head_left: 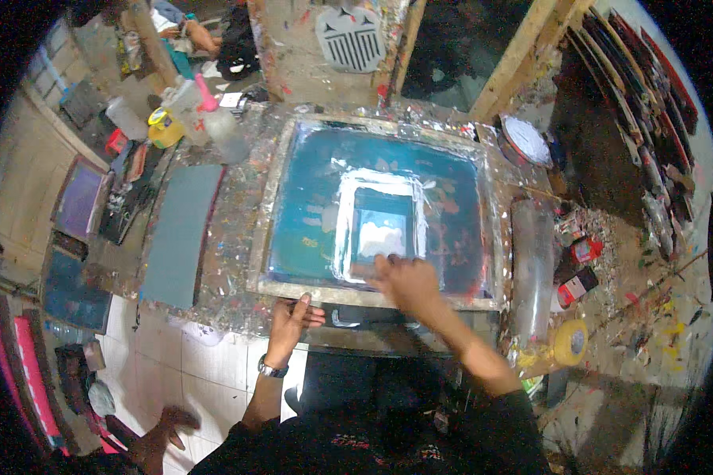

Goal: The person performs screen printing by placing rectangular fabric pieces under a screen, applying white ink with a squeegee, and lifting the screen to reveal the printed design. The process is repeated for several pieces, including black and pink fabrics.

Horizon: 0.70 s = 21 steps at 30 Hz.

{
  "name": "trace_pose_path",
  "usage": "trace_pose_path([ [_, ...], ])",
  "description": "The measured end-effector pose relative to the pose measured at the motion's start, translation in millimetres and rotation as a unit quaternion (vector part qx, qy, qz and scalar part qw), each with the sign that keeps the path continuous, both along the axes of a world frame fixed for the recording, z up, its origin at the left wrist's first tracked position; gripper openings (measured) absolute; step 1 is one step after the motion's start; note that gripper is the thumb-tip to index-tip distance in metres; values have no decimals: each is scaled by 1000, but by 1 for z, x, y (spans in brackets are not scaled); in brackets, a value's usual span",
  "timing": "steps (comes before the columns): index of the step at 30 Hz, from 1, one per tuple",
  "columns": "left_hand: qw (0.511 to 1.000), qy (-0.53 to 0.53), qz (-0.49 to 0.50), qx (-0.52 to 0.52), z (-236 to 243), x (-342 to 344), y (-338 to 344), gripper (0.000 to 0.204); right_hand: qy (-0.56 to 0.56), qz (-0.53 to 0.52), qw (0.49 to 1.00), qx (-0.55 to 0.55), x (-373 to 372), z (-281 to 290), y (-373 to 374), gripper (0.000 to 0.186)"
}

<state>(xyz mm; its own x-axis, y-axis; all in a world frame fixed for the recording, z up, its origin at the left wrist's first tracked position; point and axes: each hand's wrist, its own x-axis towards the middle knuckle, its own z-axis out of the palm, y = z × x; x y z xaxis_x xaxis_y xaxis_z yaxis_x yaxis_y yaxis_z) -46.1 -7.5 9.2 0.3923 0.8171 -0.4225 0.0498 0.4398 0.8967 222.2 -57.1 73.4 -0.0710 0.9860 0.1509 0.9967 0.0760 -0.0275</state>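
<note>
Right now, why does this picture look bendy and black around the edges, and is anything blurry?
In the head view, the stacked boards look curved, likely from the fisheye lens; in the head view, black surrounds the round image; in the head view, the floor tiles look bright, and the right hand looks slightly soft, perhaps from moving.
</note>
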Motion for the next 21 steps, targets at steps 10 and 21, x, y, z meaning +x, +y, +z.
trace_pose_path([
  [10,1000,-5,22,5,3,-1,-1,43,-3,10,997,73,99,3,184,47],
  [21,999,6,40,9,12,4,-8,42,11,19,1000,2,-11,-2,-20,36],
])
